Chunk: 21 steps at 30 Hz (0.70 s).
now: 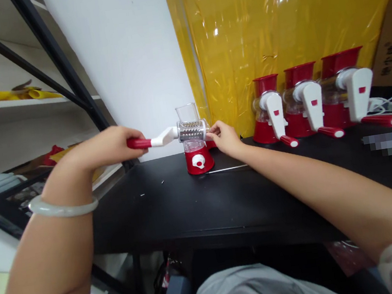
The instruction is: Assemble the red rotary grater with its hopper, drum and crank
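Observation:
A rotary grater [199,158] with a red base, a clear body and a metal drum [192,131] stands upright on the black table. My left hand [117,144] is wrapped round the red grip of its white crank [161,138], which points left. At the drum's right end, the fingers of my right hand [222,137] are pinched together against the rim. Whether a small part lies between those fingertips is hidden.
Three assembled red and white graters [274,113] stand in a row at the right. A thin metal rod [228,168] lies beside the base. Shelving [90,104] rises at left; yellow plastic [272,17] hangs behind. Cables and a cardboard box are far right.

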Motion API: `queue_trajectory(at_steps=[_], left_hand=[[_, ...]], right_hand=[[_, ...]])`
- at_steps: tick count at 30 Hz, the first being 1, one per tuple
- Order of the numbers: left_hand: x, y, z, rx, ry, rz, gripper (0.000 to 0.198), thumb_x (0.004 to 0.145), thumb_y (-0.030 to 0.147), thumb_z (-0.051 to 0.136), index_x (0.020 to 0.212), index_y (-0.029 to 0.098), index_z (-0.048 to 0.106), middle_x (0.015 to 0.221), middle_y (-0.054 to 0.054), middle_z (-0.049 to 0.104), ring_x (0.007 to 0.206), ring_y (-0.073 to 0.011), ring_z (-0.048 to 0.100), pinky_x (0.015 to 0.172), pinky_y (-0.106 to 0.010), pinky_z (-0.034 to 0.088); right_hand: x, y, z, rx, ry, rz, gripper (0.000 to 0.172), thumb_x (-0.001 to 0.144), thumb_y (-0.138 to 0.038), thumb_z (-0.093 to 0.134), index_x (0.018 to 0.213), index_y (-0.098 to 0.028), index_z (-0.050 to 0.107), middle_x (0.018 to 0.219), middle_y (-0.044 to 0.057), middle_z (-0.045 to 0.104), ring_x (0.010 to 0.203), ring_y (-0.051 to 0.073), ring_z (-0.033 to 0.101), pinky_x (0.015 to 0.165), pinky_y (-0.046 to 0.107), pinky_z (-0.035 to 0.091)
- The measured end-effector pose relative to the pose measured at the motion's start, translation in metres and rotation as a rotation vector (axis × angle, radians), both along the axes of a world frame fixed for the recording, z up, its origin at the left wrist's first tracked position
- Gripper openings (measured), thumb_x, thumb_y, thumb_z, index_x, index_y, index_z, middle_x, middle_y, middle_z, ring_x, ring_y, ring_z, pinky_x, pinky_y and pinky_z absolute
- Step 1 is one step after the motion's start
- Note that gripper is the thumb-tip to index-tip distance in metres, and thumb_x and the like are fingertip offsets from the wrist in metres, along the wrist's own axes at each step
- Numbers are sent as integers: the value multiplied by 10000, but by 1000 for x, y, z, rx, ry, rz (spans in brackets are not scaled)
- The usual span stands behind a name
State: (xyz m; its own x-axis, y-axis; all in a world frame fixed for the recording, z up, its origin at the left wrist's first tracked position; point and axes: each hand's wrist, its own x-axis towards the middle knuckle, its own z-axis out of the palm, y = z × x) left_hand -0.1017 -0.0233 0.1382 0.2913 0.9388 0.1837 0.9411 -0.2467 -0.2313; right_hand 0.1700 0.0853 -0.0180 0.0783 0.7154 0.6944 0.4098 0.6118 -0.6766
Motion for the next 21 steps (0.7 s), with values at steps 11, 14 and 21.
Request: queue_trajectory(at_steps=[11, 14, 21], left_hand=[[31, 69, 26, 637, -68, 76, 340, 897, 338, 446, 1159, 174, 588, 1198, -129, 501, 976, -245, 504, 826, -385, 426], [32, 92, 15, 714, -149, 63, 380, 899, 296, 444, 1267, 224, 501, 1250, -133, 455, 1114, -298, 429, 882, -413, 414], [17, 142, -14, 586, -70, 76, 404, 881, 318, 449, 1258, 189, 516, 1239, -176, 501, 1122, -341, 470, 847, -454, 437]], right_hand=[[0, 4, -3, 25, 5, 17, 122, 764, -253, 626, 750, -199, 517, 740, -5, 611, 713, 140, 577, 726, 314, 466], [0, 2, -1, 9, 5, 12, 119, 763, -249, 626, 747, -201, 518, 732, -6, 606, 705, 141, 572, 718, 313, 465], [-1, 2, -1, 12, -1, 7, 108, 770, -245, 623, 749, -200, 527, 737, -4, 612, 710, 137, 574, 717, 299, 461]])
